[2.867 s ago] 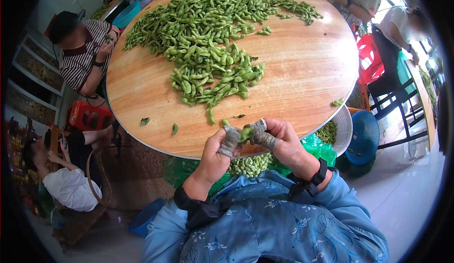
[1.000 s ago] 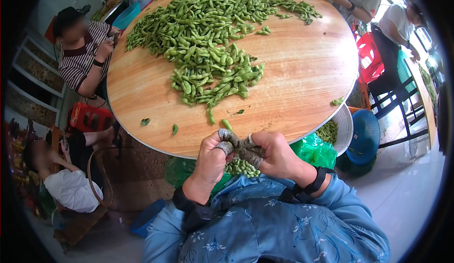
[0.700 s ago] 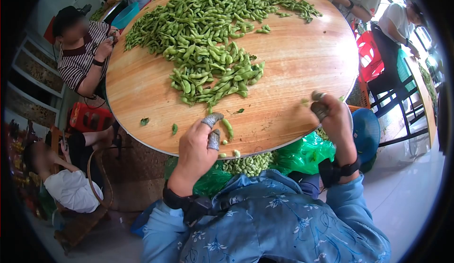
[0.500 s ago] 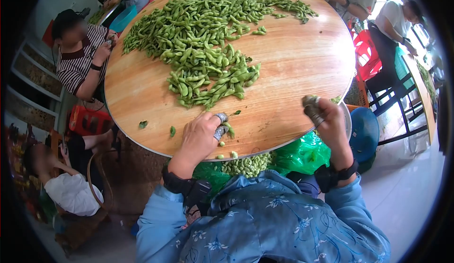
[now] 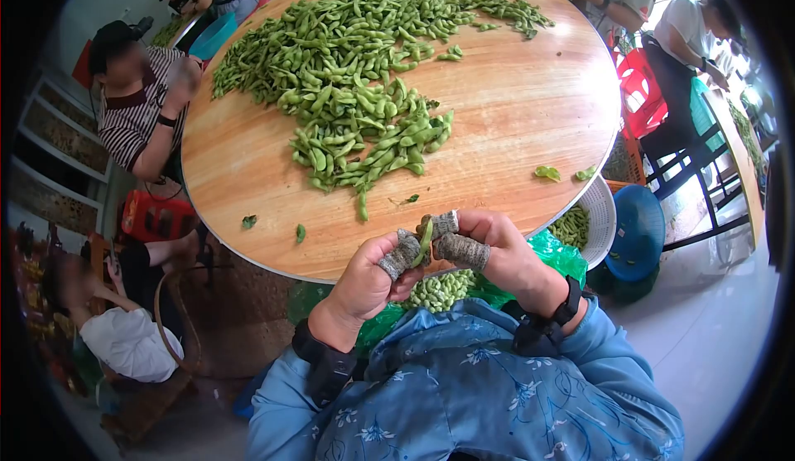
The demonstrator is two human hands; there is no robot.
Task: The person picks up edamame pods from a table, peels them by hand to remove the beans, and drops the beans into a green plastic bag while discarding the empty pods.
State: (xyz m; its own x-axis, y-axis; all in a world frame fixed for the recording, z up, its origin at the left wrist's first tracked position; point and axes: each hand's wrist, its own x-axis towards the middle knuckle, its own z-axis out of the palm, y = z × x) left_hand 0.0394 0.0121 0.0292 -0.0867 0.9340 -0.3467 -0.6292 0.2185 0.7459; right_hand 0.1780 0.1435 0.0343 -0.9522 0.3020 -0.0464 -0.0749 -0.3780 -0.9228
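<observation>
A green soybean pod (image 5: 425, 246) is pinched between my two hands, just over the table's near edge. My left hand (image 5: 364, 275) is closed on its lower left side, with a grey wrapping on the thumb or finger. From the right, my right hand (image 5: 497, 250) grips the pod too, two of its digits in grey knitted covers. Below the hands, shelled beans (image 5: 440, 290) lie in a green plastic bag (image 5: 546, 254) on the lap side. The big heap of soybean pods (image 5: 348, 55) covers the far left of the round wooden table (image 5: 513, 113).
Two pods (image 5: 546, 173) lie near the right table edge. Beneath it stands a white basket (image 5: 603, 221) holding pods, beside a blue basin (image 5: 636, 233). Leaf bits (image 5: 301, 233) lie at the near left. Other people sit around, one in a striped shirt (image 5: 137, 121).
My right hand has come in from the table's right edge to meet the left. My left hand has drawn back off the tabletop, and both now hold a pod.
</observation>
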